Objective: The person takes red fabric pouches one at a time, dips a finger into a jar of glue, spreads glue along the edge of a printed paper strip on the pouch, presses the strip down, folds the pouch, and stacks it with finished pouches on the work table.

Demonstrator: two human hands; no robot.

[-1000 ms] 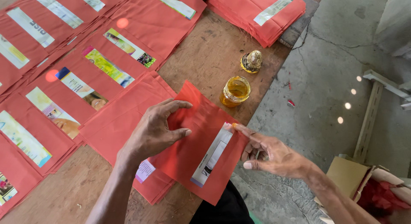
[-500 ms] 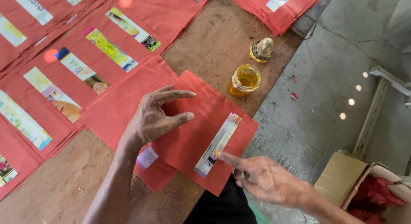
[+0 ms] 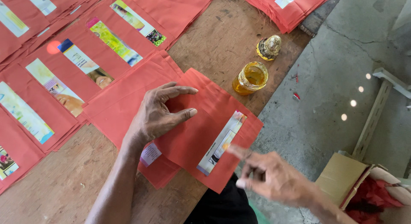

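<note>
My left hand (image 3: 160, 112) lies flat, fingers spread, on a red paper envelope (image 3: 205, 130) with a printed strip (image 3: 222, 142) glued along its edge. This envelope rests on a stack of similar red envelopes (image 3: 128, 100) at the near edge of a wooden table (image 3: 222, 40). My right hand (image 3: 269, 177), blurred and holding nothing, hovers just off the table's edge beside the strip's lower end, with the index finger pointing toward the strip. An open glass jar of yellow glue (image 3: 251, 77) stands past the envelope's far corner.
Rows of red envelopes with colourful strips (image 3: 72, 65) cover the table's left side. Another red stack (image 3: 291, 5) sits at the far edge. The jar's lid (image 3: 269, 47) lies beside the jar. A cardboard box of red scraps (image 3: 364, 189) stands on the concrete floor.
My right hand has left the strip's edge and drawn back toward me, off the envelope. My left hand stays pressed on the envelope, which has shifted slightly.
</note>
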